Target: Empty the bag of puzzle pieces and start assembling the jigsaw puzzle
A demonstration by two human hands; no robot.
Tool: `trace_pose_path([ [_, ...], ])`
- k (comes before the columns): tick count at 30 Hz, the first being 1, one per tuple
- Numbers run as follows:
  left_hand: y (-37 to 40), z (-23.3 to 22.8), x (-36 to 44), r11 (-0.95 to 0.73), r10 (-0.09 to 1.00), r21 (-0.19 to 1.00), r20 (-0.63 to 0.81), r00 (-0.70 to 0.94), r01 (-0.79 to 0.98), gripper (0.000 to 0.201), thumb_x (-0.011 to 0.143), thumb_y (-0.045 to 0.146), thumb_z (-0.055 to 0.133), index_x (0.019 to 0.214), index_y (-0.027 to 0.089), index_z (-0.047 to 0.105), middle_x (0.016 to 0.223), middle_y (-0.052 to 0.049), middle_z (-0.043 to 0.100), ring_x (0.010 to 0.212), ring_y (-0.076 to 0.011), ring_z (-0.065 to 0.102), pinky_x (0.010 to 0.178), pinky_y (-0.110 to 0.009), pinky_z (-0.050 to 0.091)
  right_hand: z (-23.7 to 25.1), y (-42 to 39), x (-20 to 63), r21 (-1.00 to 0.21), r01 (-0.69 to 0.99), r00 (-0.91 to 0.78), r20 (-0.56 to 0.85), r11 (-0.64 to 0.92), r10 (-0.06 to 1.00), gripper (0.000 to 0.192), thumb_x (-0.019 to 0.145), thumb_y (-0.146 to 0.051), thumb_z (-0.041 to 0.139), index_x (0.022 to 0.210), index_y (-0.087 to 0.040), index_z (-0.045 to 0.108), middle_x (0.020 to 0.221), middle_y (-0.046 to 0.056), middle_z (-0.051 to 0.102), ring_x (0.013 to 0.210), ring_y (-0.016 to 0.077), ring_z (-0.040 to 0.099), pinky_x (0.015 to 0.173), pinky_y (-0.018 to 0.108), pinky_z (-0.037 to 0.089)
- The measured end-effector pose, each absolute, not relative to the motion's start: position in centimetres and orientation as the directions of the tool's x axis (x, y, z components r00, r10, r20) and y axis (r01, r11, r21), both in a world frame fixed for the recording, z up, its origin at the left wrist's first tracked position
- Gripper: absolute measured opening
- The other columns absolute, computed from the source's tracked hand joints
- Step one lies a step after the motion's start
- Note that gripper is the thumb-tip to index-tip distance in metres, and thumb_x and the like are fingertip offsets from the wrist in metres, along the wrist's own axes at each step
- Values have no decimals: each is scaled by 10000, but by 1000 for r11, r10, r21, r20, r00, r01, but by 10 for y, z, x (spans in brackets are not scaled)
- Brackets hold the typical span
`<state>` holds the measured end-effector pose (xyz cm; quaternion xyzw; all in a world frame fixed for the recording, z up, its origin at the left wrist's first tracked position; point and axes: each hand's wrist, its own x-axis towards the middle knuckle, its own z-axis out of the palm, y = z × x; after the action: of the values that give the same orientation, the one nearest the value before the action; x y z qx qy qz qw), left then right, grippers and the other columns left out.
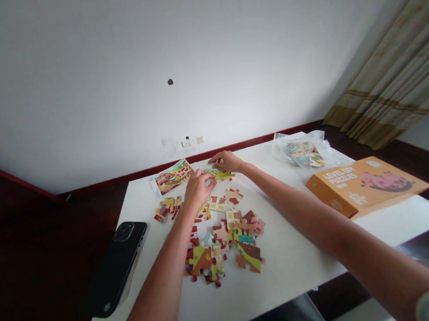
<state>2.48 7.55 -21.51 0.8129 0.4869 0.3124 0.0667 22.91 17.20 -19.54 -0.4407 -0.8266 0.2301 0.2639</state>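
Note:
Both my hands reach to the far side of a white table (296,252). My left hand (198,188) and my right hand (226,160) each press on the green-yellow joined puzzle pieces (220,174) lying flat between them. To the left of that lies a printed reference picture card (171,177). Several loose colourful puzzle pieces (223,242) are spread in the middle of the table, under my left forearm and nearer to me. A small cluster of pieces (166,208) lies left of my left hand.
A black phone (114,268) lies at the table's left edge. An orange puzzle box (366,184) sits on the right, with a clear plastic bag of pieces (303,152) behind it. A white wall is beyond; a curtain (399,86) hangs at right.

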Motion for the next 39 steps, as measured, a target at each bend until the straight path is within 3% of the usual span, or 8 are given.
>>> trace_pose_path([
  [12, 76, -214, 25, -519, 834, 426, 442, 330, 741, 119, 928, 264, 719, 1025, 230, 778, 1003, -65, 663, 1016, -254, 671, 991, -410, 547, -197, 169, 230, -577, 613, -501, 243, 539, 830, 288, 903, -115, 672, 1116, -224, 833, 1109, 43, 811, 916, 188, 724, 842, 268, 537],
  [20, 72, -212, 28, -542, 810, 358, 464, 359, 760, 88, 929, 218, 694, 999, 236, 745, 1287, -54, 696, 1120, -276, 650, 1054, -443, 503, -199, 170, 232, -562, 604, -532, 242, 565, 811, 283, 888, -86, 656, 1071, -207, 834, 1046, 41, 806, 898, 178, 711, 804, 248, 513],
  [31, 71, -209, 28, -558, 806, 351, 445, 391, 752, 112, 935, 225, 696, 1044, 252, 699, 1199, -39, 739, 1104, -268, 650, 1024, -441, 482, -201, 169, 232, -512, 568, -587, 296, 644, 753, 314, 881, -49, 599, 1038, -205, 821, 1092, 55, 794, 1018, 198, 709, 916, 271, 508],
  [34, 72, -210, 27, -572, 798, 357, 450, 401, 738, 105, 943, 224, 691, 1045, 252, 698, 1222, -36, 739, 1137, -261, 656, 1050, -447, 467, -207, 172, 243, -601, 556, -425, 389, 574, 818, 346, 893, -52, 523, 1028, -191, 810, 1089, 53, 801, 1014, 189, 721, 942, 274, 514],
  [39, 73, -211, 27, -581, 794, 362, 450, 410, 729, 80, 954, 216, 677, 1026, 244, 700, 1236, -40, 747, 1193, -251, 658, 1070, -450, 451, -211, 174, 266, -694, 621, 20, 477, 363, 878, 346, 859, -114, 473, 940, -174, 803, 1017, 69, 807, 945, 200, 726, 958, 302, 521],
])
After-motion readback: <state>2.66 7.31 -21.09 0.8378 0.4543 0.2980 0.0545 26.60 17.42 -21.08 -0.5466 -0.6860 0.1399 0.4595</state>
